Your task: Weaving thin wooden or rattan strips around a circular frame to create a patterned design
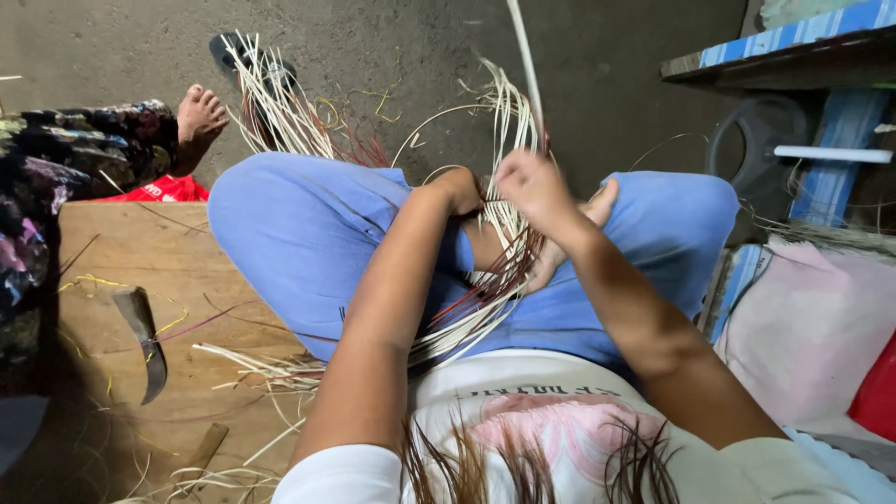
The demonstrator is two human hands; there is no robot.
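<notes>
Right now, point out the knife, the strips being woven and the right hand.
knife (142,341), head view, on the blade.
strips (509,229), head view, on the bundle between the knees.
right hand (530,187), head view, on its back.

The person wears loose blue trousers (308,233) and a white short-sleeved shirt (523,411) bearing a pink print; arms bare.
</notes>
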